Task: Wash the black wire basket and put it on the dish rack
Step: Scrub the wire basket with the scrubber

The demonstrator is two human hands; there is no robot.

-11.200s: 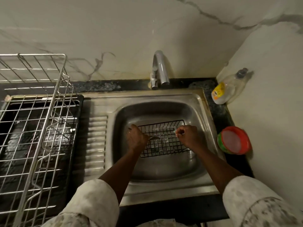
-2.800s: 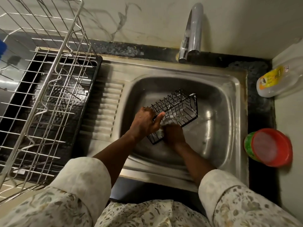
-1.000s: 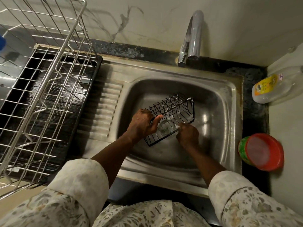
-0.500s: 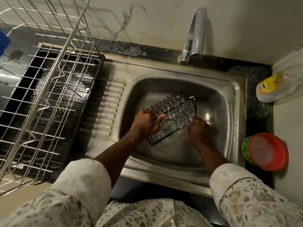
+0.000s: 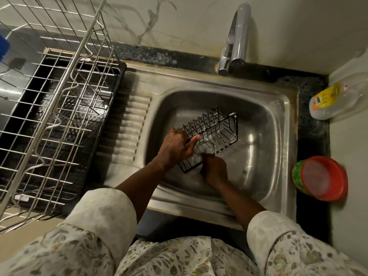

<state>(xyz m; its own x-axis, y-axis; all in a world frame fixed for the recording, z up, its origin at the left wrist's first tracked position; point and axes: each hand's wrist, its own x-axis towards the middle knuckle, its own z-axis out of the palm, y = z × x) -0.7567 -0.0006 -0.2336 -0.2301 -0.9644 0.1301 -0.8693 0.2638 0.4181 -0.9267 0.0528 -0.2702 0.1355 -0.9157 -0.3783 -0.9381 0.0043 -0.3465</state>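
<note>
The black wire basket (image 5: 216,132) is tilted on its side inside the steel sink (image 5: 278,108). My left hand (image 5: 176,145) grips its near left end, thumb hooked over the rim. My right hand (image 5: 215,169) is curled against the basket's lower near corner; whether it holds a scrubber is hidden. The silver wire dish rack (image 5: 59,92) stands to the left of the sink on a black drip tray (image 5: 105,124).
The tap (image 5: 235,36) stands behind the sink, with no stream visible. A clear soap bottle with a yellow label (image 5: 330,100) lies at the back right corner. A red-lidded green tub (image 5: 320,178) sits on the right counter. The ribbed drainboard (image 5: 127,128) lies between sink and rack.
My right hand has slid from the basket's far right end back toward me to its lower near corner. My left hand keeps its grip and the basket stays tilted.
</note>
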